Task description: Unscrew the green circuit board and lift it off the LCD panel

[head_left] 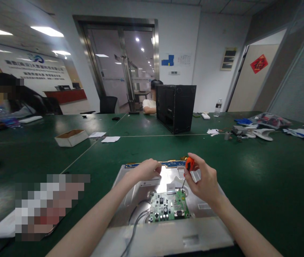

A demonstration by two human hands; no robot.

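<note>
Two hands: right hand [204,182] grip pinching orange screwdriver [189,165]; left hand [147,170] curled, contents unclear, on metal panel [141,194].

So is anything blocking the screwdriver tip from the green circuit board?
Nothing visible does. The right hand holds the orange screwdriver with its shaft angled down to the top edge of the green circuit board; the left hand rests off to the side on the metal panel.

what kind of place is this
Likely an office used as an electronics repair or assembly workroom: green work tables, an opened metal panel with a green circuit board, a black computer case, and the right hand holding an orange screwdriver.
</note>
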